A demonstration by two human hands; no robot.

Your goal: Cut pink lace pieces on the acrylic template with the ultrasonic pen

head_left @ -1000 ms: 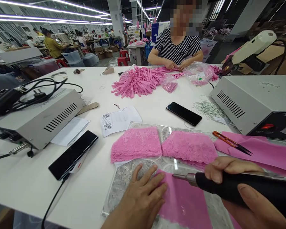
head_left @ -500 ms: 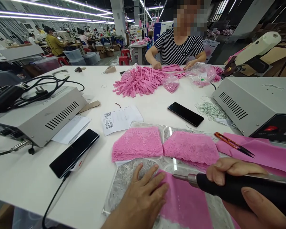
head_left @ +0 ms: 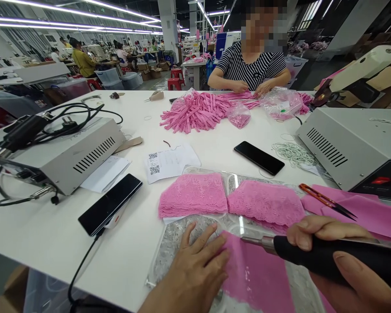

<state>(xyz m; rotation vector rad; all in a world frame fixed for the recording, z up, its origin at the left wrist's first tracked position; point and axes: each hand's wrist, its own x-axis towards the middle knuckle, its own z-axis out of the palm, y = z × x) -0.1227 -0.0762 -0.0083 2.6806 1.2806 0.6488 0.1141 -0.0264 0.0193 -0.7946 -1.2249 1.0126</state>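
My left hand (head_left: 192, 267) lies flat with fingers spread, its fingertips at the left edge of a pink fabric panel (head_left: 263, 278). In my right hand (head_left: 342, 252) is a handheld ultrasonic welder (head_left: 296, 250) with a black body. Its narrow metal tip points left and rests at or just above the panel's upper edge; I cannot tell whether it touches. Under the panel is a clear-edged plate (head_left: 169, 237) with a grey mottled surface. Two stacks of pink lace pieces lie beyond my hands, a left stack (head_left: 193, 195) and a right stack (head_left: 265, 202).
Orange-handled thread snips (head_left: 327, 201) lie on pink cloth (head_left: 374, 213) at right. Two phones, a left one (head_left: 111, 204) and a right one (head_left: 259, 157), flank a printed paper (head_left: 172, 161). Grey machine boxes stand left (head_left: 81, 152) and right (head_left: 355, 143). A co-worker (head_left: 249, 69) handles pink straps (head_left: 195, 111).
The view has shifted slightly, so most things sit a little further right. My hands and the welder keep nearly the same place on the panel. The co-worker's hands have come closer together.
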